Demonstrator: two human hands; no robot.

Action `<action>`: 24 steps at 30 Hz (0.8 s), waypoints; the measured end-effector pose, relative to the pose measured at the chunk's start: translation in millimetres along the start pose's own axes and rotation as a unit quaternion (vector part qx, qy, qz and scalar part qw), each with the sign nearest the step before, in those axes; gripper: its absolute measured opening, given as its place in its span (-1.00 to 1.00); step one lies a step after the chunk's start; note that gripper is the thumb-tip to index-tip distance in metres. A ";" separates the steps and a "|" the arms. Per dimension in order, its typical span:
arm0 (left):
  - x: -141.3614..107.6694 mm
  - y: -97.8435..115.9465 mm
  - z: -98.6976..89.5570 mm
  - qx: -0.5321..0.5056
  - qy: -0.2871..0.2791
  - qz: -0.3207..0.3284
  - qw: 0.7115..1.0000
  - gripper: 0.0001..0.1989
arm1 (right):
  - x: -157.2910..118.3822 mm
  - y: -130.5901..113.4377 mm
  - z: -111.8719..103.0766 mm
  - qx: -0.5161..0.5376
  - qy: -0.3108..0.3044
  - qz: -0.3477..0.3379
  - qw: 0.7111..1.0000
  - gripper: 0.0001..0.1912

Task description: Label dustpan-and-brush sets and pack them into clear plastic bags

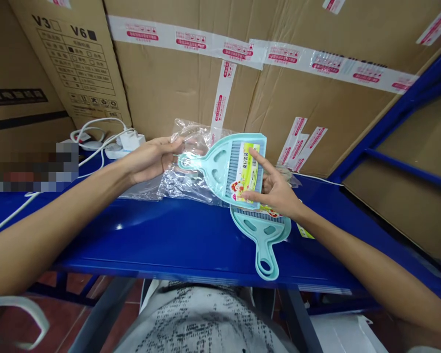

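My right hand [279,191] grips a light-blue dustpan [216,166] by its wide end. A brush with grey-blue bristles [234,164] and a yellow label card [250,169] lies nested in it. The handle points left, over or inside a clear plastic bag [185,186]; I cannot tell which. My left hand [150,158] pinches the bag near the handle's tip. Below my right hand, a second light-blue dustpan and brush set [266,245] rests on the blue table, its handle toward me and its wide end partly covered.
Large cardboard boxes [176,88] stand behind the blue table [150,240]. A power strip with a white plug [131,140] and white cables lies at the back left. A blue metal frame [393,117] rises on the right. Another yellow label [305,231] shows beside my right forearm.
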State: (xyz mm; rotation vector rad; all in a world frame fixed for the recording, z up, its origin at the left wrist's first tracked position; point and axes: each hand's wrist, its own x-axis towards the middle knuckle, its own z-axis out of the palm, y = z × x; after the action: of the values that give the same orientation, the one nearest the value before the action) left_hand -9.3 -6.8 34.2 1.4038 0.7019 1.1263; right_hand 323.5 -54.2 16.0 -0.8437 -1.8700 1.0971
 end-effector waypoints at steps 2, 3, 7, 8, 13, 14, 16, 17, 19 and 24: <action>-1.6 -2.6 5.3 -0.012 -0.009 -0.017 1.000 -0.73 | -0.6 2.9 2.3 -0.005 -0.004 0.002 1.000 0.39; -2.3 -4.2 8.0 -0.022 -0.017 -0.026 0.999 -0.73 | -0.8 3.8 3.4 -0.009 -0.001 0.000 1.000 0.38; -5.3 -7.6 16.9 -0.050 -0.040 -0.038 0.997 -0.75 | -1.1 2.8 4.5 -0.034 0.024 -0.036 0.999 0.29; -6.1 -7.6 18.2 -0.056 -0.043 -0.040 0.997 -0.76 | -1.1 1.9 3.5 -0.039 0.026 -0.040 0.998 0.27; -8.0 -8.6 19.7 -0.064 -0.032 -0.046 0.996 -0.74 | -0.3 2.9 -5.9 -0.054 -0.002 -0.016 0.998 0.25; -7.9 -9.8 19.9 -0.062 -0.029 -0.046 0.997 -0.73 | 0.1 4.1 -7.6 -0.055 -0.006 -0.019 0.998 0.23; -7.9 -12.7 21.4 -0.062 -0.025 -0.045 0.997 -0.71 | 0.8 6.1 -9.8 -0.059 -0.009 -0.028 0.998 0.19; -8.0 -14.3 22.6 -0.065 -0.025 -0.045 0.997 -0.70 | 1.0 6.6 -10.4 -0.063 -0.008 -0.033 0.997 0.17; -8.5 -16.9 25.6 -0.075 -0.025 -0.046 0.996 -0.70 | 1.2 6.2 -10.6 -0.076 -0.004 -0.040 0.996 0.13; -10.1 -17.6 33.5 -0.106 -0.009 -0.064 0.992 -0.70 | 3.1 3.2 -9.6 -0.046 0.069 -0.053 0.995 0.07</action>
State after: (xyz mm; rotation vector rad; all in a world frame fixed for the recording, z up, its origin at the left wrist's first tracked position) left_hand 20.9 -26.1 18.4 1.1715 0.6319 1.0535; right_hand 330.9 -46.7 17.0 -0.8399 -1.8383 0.8707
